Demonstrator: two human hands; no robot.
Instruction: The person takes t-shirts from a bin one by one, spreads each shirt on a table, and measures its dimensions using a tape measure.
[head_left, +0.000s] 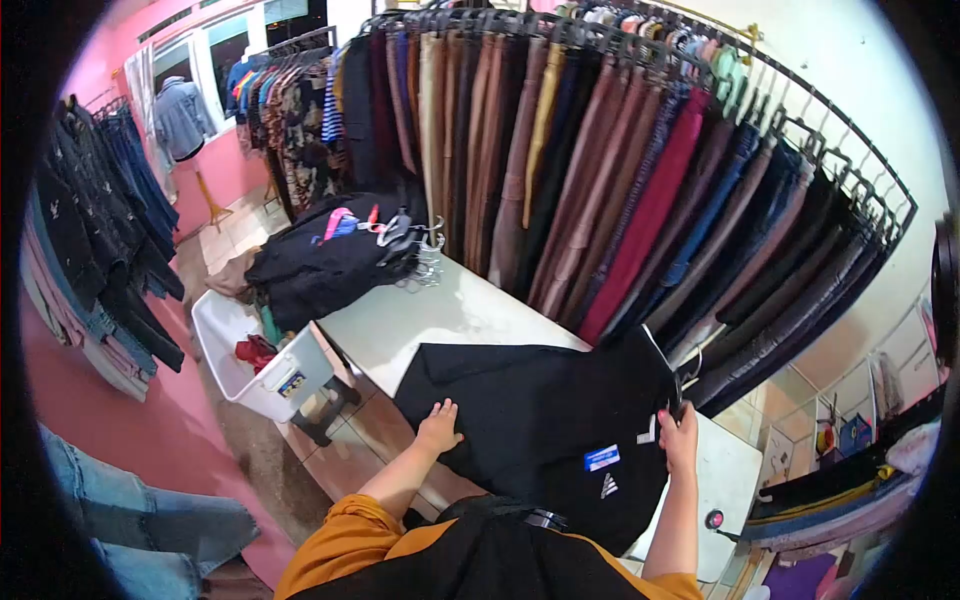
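A black garment [530, 400] lies spread over the white table [470, 310], with a blue-and-white label [602, 458], a small white logo and a white tag on it. My left hand [440, 427] rests on the garment's left part, palm down with fingers apart. At the garment's right end, my right hand [678, 438] is closed at its edge, beside the white tag and a dark hanger part [678, 390]. A thin white curved piece shows just above that hand. What exactly the right fingers grip is partly hidden.
A long rack of hanging trousers [600, 180] runs behind the table. Dark clothes [330, 260] and loose hangers [425, 255] are piled at the table's far left. A white bin [300, 375] stands on a stool. A round pink-centred object [714, 519] sits at the table's right.
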